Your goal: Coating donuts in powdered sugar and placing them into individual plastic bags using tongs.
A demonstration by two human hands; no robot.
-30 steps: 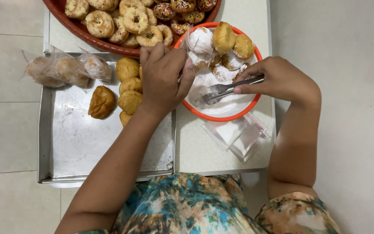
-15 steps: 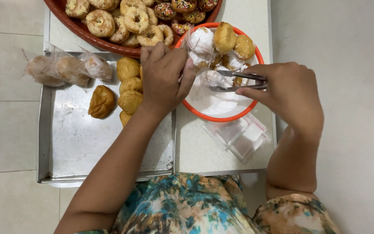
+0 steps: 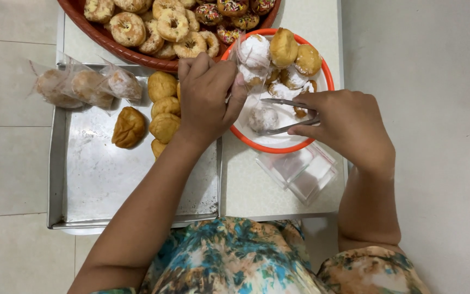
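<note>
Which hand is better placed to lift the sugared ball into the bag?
Probably the right hand: its tongs already close around the sugared ball on the orange plate. The left hand is busy holding the clear bag beside it.

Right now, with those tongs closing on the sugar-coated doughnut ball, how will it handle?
The powdered ball looks round, so it may roll on the orange plate. It seems soft, so the tongs could dent it. Its coating probably sheds.

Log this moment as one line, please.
left hand: holds clear bag open | right hand: tongs gripping sugared doughnut | over orange plate
</note>
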